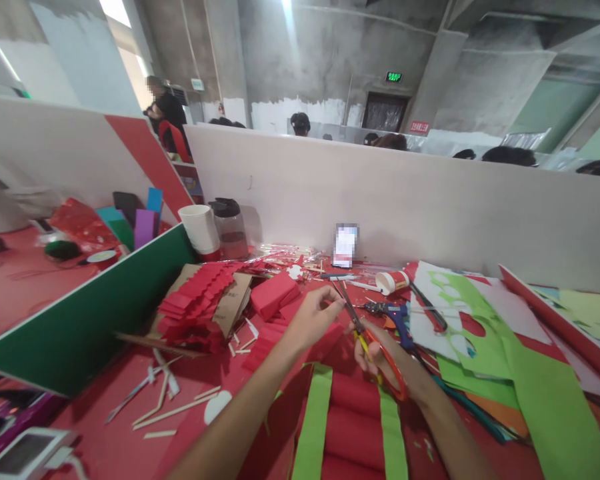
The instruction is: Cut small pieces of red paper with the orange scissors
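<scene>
My right hand point(367, 350) grips a pair of scissors point(394, 373) with orange and yellow handles, its blades pointing up and away from me. Close to the blade tips, my left hand point(314, 317) has thumb and fingers brought together in a pinch; anything between them is too small to make out. Below both hands lies a row of red paper rolls point(355, 430) with a light green strip point(314, 423) along each side. Red paper pieces lie under and beside my left hand.
A glue gun point(403, 327) and a box cutter point(427, 305) lie right of my hands, beside cut green paper point(545, 393). Left are zigzag-cut red paper point(195, 300) and loose wooden sticks point(177, 407). A phone point(345, 245) leans against the white partition point(405, 200).
</scene>
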Demonstrator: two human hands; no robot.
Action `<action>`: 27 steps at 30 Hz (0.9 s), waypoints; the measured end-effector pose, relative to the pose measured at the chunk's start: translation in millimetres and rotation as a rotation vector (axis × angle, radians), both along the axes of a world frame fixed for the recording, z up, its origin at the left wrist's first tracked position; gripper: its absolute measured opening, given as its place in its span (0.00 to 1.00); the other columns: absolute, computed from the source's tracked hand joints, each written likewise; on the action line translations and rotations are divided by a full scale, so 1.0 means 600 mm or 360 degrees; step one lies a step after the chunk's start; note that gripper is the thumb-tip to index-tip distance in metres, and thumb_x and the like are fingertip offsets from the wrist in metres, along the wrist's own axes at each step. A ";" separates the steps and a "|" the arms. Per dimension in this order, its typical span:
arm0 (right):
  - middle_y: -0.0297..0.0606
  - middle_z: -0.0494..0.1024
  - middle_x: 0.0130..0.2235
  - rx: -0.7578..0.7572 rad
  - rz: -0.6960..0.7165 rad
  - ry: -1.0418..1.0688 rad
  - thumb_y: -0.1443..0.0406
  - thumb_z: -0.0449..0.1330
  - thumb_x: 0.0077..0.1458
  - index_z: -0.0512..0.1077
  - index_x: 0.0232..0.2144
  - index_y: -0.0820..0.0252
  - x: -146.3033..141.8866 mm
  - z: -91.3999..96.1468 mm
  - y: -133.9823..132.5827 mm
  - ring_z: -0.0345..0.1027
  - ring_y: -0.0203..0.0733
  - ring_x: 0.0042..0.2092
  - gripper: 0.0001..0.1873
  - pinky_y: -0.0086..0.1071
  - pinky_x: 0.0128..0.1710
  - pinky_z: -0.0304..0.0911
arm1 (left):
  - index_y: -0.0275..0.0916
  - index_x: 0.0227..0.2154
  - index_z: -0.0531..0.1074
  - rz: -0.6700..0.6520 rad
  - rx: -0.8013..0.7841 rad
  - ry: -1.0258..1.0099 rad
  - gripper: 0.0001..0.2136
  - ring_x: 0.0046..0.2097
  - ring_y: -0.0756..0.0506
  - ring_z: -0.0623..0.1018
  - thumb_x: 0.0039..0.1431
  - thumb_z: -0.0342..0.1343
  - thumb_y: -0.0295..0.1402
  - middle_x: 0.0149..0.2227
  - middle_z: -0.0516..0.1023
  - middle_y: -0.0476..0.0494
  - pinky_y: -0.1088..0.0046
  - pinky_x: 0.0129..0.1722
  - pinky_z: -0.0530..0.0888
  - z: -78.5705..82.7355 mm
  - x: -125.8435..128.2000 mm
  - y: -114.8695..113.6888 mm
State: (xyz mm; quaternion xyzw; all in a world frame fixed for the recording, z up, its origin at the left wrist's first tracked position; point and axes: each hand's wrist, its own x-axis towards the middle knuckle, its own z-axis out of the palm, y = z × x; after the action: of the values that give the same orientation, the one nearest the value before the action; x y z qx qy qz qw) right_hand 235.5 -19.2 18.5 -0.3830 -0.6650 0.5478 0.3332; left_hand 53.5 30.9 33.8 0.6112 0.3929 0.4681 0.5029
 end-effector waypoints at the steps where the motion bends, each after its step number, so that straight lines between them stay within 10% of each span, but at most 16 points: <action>1: 0.27 0.64 0.22 0.0009 0.0019 -0.0023 0.29 0.51 0.46 0.66 0.50 0.61 0.001 0.003 -0.002 0.51 0.32 0.21 0.47 0.27 0.22 0.51 | 0.37 0.25 0.66 0.0000 0.0002 0.0001 0.11 0.25 0.51 0.67 0.56 0.56 0.39 0.23 0.67 0.53 0.76 0.28 0.64 0.000 0.000 0.001; 27: 0.27 0.63 0.22 -0.0057 -0.0098 0.0026 0.36 0.54 0.53 0.68 0.48 0.60 0.001 -0.008 0.000 0.51 0.32 0.21 0.37 0.26 0.21 0.50 | 0.37 0.25 0.67 -0.0010 0.0012 -0.0008 0.10 0.25 0.52 0.68 0.56 0.56 0.37 0.24 0.68 0.53 0.75 0.28 0.64 -0.002 0.002 0.003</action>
State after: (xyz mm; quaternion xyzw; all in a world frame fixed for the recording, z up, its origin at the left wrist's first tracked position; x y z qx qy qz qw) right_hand 235.9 -19.0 13.6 -0.4048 -0.6402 0.5521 0.3484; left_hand 55.0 32.5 32.6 0.6132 0.3879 0.4697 0.5030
